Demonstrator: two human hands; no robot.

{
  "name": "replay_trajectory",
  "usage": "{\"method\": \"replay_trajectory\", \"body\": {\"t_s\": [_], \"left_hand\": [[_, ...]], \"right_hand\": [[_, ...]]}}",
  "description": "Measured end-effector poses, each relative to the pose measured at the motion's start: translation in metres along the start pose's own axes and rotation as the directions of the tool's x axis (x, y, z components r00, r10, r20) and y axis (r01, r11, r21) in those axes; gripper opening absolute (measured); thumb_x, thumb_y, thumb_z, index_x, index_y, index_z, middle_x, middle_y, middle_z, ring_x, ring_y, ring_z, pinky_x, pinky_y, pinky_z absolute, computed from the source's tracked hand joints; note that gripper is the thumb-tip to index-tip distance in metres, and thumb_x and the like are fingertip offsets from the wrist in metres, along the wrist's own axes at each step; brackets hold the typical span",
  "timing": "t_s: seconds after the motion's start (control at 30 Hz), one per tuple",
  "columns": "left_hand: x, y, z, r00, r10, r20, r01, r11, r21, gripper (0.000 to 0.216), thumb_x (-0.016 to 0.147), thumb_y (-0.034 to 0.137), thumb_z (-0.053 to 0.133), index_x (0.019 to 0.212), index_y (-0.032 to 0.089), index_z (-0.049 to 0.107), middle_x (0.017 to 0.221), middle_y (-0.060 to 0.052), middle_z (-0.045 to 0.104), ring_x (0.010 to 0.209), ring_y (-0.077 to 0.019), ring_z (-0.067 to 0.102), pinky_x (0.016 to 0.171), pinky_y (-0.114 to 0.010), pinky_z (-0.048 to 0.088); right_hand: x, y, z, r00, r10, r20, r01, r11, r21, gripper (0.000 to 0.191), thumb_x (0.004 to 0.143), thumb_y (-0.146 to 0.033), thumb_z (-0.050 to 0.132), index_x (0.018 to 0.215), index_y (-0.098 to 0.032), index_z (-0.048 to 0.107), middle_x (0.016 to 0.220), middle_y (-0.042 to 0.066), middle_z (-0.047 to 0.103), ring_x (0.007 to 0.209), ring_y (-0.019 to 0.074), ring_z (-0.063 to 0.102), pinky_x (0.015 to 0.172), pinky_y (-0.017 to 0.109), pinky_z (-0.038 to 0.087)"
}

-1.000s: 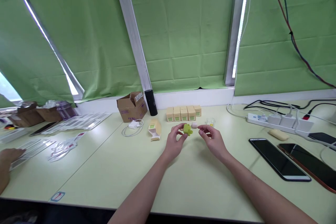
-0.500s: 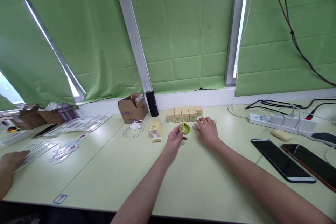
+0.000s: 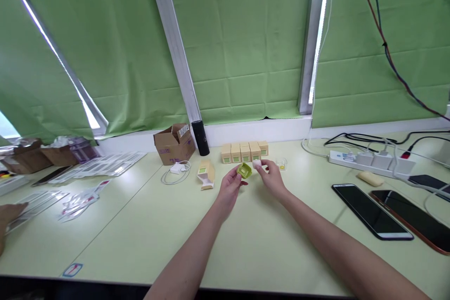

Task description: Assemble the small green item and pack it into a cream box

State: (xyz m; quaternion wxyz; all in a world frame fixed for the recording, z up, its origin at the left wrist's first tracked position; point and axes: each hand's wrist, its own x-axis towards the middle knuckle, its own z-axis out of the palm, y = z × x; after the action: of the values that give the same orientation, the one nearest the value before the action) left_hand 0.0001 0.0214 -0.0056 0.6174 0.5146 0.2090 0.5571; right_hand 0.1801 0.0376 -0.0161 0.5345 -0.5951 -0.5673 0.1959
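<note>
My left hand (image 3: 229, 188) is closed on a small green case (image 3: 243, 170), its hollow side facing up. Pinched in the fingers of my right hand (image 3: 273, 179) is a small white piece (image 3: 257, 163), held just right of the green case and apart from it. Its exact kind is too small to make out. Behind both hands stand several small tan boxes (image 3: 235, 153) in a row. An opened tan box (image 3: 206, 174) lies left of my left hand. A small clear item with a yellow spot (image 3: 281, 164) rests right of my right hand.
At the left are a cardboard box (image 3: 175, 144), a black cylinder (image 3: 200, 138), a white charger with cable (image 3: 177, 168) and plastic packets (image 3: 82, 200). Another person's hand (image 3: 12, 213) touches sheets. Right are phones (image 3: 371, 211) and a power strip (image 3: 369, 161).
My right hand has lifted the white piece off the table and brought it left, close to the green case. The clear item is now uncovered. The view has shifted slightly.
</note>
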Motion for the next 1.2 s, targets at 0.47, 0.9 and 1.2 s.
{"method": "replay_trajectory", "body": {"t_s": [0.47,0.9,1.2], "left_hand": [[-0.005,0.008,0.002,1.000,-0.017,-0.013,0.017,1.000,0.007,0.043,0.081,0.043,0.083,0.115,0.018,0.076,0.116,-0.011,0.072,0.103,-0.0216,0.063,0.084,-0.032,0.050],[-0.006,0.006,0.004,1.000,-0.027,0.003,0.026,0.999,0.043,0.044,0.080,0.046,0.084,0.111,0.015,0.078,0.112,-0.013,0.075,0.097,-0.0215,0.065,0.083,-0.032,0.049],[-0.008,0.007,0.009,0.998,-0.029,-0.048,0.034,0.995,0.096,0.047,0.085,0.052,0.077,0.117,0.018,0.076,0.116,-0.012,0.072,0.099,-0.0218,0.064,0.079,-0.031,0.052]], "right_hand": [[-0.051,-0.025,-0.045,0.929,0.056,0.365,-0.325,0.590,0.739,0.042,0.076,-0.054,0.078,0.105,-0.025,0.071,0.113,0.013,0.076,0.106,0.0295,0.068,0.077,0.037,0.050],[-0.056,-0.041,-0.052,0.924,0.021,0.382,-0.349,0.456,0.818,0.042,0.060,-0.032,0.092,0.099,-0.027,0.078,0.093,0.003,0.075,0.094,0.0222,0.067,0.103,0.045,0.048],[-0.058,-0.046,-0.050,0.958,0.059,0.282,-0.259,0.607,0.752,0.049,0.063,-0.043,0.092,0.107,-0.026,0.078,0.097,0.006,0.073,0.085,0.0198,0.061,0.084,0.038,0.051]]}}
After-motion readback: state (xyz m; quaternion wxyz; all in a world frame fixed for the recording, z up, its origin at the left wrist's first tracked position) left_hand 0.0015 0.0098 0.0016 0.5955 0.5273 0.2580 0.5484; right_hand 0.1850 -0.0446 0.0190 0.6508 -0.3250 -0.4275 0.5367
